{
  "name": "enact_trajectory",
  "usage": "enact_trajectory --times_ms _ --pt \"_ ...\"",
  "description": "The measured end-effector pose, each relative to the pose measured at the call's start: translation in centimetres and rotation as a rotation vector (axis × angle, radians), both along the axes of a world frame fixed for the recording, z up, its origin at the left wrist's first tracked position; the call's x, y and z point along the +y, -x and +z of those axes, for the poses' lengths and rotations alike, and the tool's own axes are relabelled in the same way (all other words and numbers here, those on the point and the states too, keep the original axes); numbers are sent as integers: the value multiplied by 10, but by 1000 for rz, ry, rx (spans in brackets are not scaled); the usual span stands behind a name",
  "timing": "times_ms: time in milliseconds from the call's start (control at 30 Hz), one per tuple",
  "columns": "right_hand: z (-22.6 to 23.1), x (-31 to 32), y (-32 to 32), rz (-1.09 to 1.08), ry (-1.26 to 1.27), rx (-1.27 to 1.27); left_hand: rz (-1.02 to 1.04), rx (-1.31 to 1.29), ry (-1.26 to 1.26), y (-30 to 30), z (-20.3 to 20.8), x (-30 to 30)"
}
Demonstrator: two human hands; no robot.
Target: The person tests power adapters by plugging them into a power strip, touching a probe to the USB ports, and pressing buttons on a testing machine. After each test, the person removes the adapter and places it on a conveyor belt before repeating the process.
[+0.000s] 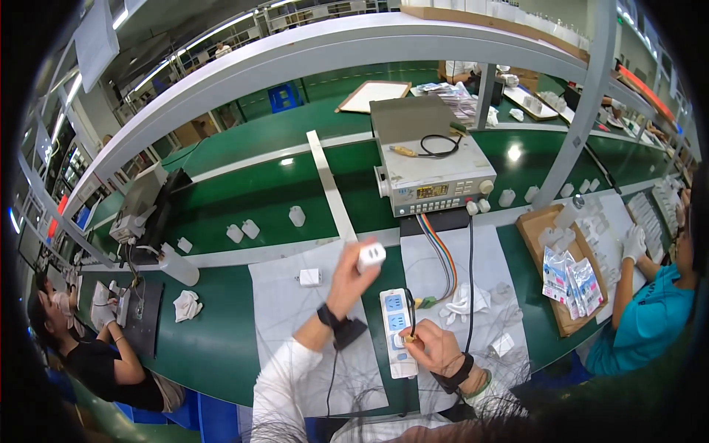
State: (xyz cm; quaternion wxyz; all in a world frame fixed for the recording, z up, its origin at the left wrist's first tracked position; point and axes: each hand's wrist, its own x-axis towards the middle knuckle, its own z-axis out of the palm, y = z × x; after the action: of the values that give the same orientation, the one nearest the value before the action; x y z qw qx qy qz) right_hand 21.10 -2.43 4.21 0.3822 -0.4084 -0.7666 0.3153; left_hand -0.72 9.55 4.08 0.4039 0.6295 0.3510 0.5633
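My left hand [348, 279] is raised over the paper sheet, its fingers closed round a small white charger [372, 256] with dark slots on its face. Low over the bench, my right hand [439, 348] pinches a small brass-coloured connector [408, 338] at the end of a black cable. That connector is at the white power strip [402, 367] with blue sockets; whether it touches the strip cannot be made out. Another white charger [310, 277] lies on the left paper sheet [277, 325]. Near my left wrist sits a dark block [350, 334] with a cable.
A grey bench instrument [436, 177] stands ahead, with rainbow ribbon wires [441, 251] running down. White chargers rest along the green conveyor [281, 177]. A crumpled white cloth [467, 301] and a white charger [502, 344] lie right. Beyond is a cardboard tray [567, 325]; people work on both sides.
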Motion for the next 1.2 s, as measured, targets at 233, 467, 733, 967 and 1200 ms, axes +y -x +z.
enact_trajectory --times_ms 233,467,733,967,1200 --pt "0 4 -1 81 17 50 141 989 -142 9 23 137" --pt "1 3 -8 106 94 73 123 1606 -13 9 8 188" --pt "-2 2 2 144 81 85 540 2250 343 142 -52 216" --pt "-5 4 -7 105 138 70 194 951 -362 100 7 147" --pt "-1 3 -3 117 44 109 -277 154 497 13 4 -17"
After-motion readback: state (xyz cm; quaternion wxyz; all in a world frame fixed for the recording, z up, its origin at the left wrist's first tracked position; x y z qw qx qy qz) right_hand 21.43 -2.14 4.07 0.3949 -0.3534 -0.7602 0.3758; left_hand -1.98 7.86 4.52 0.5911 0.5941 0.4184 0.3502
